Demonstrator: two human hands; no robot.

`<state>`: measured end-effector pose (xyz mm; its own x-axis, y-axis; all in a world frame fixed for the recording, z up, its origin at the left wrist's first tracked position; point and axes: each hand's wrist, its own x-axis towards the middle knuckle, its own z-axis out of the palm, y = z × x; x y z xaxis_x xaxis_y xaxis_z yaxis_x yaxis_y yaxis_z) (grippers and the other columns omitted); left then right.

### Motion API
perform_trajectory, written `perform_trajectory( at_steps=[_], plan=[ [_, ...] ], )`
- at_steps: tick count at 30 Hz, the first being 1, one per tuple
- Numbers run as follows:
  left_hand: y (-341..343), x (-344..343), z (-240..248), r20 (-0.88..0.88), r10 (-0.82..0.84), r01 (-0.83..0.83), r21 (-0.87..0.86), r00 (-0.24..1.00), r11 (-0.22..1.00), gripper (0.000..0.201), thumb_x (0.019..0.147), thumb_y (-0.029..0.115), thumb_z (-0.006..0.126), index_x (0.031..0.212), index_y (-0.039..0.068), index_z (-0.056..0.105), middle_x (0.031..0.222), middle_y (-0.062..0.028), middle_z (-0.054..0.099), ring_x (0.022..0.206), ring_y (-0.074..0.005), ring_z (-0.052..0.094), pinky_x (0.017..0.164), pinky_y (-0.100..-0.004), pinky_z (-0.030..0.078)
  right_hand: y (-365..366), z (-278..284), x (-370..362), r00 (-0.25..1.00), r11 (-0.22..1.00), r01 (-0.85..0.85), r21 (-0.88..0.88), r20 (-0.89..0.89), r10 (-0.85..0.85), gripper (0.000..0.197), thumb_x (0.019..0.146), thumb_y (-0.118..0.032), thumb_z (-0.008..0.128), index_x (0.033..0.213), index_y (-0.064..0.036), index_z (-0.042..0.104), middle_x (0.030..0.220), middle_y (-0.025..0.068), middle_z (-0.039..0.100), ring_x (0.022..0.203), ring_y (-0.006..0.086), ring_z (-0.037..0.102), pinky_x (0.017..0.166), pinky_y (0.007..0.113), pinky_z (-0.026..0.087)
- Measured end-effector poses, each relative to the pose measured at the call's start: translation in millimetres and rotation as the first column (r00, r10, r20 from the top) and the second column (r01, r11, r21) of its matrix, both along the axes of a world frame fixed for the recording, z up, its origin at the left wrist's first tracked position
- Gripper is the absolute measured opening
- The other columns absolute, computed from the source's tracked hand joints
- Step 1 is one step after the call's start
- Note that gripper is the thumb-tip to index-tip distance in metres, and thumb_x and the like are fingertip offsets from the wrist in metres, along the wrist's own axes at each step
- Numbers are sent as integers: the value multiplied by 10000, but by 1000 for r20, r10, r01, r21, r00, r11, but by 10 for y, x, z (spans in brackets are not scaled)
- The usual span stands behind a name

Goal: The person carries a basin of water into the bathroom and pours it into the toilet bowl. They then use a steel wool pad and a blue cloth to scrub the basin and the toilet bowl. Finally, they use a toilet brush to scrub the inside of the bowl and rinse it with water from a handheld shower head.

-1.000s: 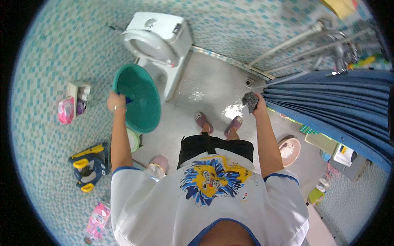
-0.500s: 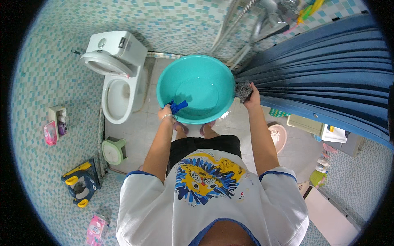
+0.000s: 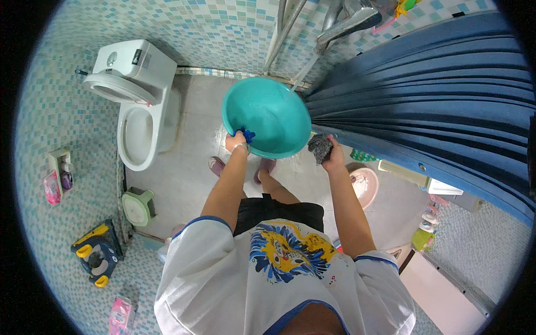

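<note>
A large turquoise basin (image 3: 267, 148) stands on the floor in front of me. At its near left rim, my left hand (image 3: 234, 142) is closed, with a crumpled blue cloth (image 3: 248, 134) in its grip that hangs inside the rim. Off the basin's right side, my right hand (image 3: 335, 154) holds a dark grey, shaggy wad (image 3: 320, 148) whose exact kind I cannot make out. Above the far rim is a metal faucet (image 3: 349, 27). A pale streak that looks like running water (image 3: 304, 72) comes down from it into the basin.
A white toilet (image 3: 137, 134) with its lid raised stands at the left. A blue folding curtain (image 3: 424, 95) fills the right side. Near my right forearm a pink basin (image 3: 365, 187) sits on the tiled floor. A pale green stool (image 3: 138, 206) is by the left wall.
The turquoise basin now sits closer to the faucet, and the streak falls inside it. My left hand has moved along with the rim. The right hand has shifted slightly left and nearer.
</note>
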<state>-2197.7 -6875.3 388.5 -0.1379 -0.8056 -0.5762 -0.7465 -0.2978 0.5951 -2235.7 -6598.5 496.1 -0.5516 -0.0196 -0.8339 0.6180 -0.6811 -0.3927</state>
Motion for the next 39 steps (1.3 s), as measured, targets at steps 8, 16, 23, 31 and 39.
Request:
perform_trajectory(
  at_steps=[8, 16, 23, 31, 39],
  plan=[
    [-353, 217, 143, -403, 321, -147, 405, 857, 902, 204, 713, -34, 509, 917, -36, 527, 813, -116, 599, 633, -205, 599, 566, -323, 518, 101, -105, 39, 999, 999, -32, 7, -11, 32, 216, 873, -242, 501, 955, -50, 556, 943, 121, 606, 879, 278, 582, 809, 408, 467],
    [-1494, 1330, 129, -426, 408, -206, 444, 808, 872, 316, 682, 17, 526, 993, -6, 470, 846, -117, 570, 697, -223, 579, 643, -347, 518, -525, -142, -11, 982, 982, -184, -32, -58, 182, 235, 882, -246, 481, 958, -39, 561, 965, 126, 609, 909, 279, 579, 836, 408, 459],
    [-2749, 2572, 587, -490, 536, -400, 360, 688, 843, 277, 685, 24, 504, 957, 21, 453, 877, -139, 569, 744, -256, 588, 653, -367, 530, -1749, -55, 89, 936, 933, -352, -76, -25, 351, 215, 863, -225, 508, 938, -32, 570, 931, 130, 615, 871, 279, 589, 812, 398, 470],
    [-4436, 3088, 1462, -339, 350, -457, -322, 873, 829, 245, 702, 84, 525, 916, -26, 572, 827, -145, 612, 721, -262, 594, 648, -376, 491, -3040, -146, 230, 877, 872, -479, -96, -26, 479, 218, 873, -210, 477, 937, -21, 565, 933, 131, 617, 872, 280, 592, 823, 403, 471],
    [-5589, 2099, 1828, 523, -6, 338, -541, 852, 770, 280, 744, 198, 532, 926, -4, 595, 891, -204, 618, 792, -375, 592, 711, -441, 470, -3444, -92, 353, 891, 885, -454, -102, -31, 454, 218, 873, -219, 481, 956, -38, 571, 943, 117, 617, 875, 265, 592, 806, 390, 475]
  ],
)
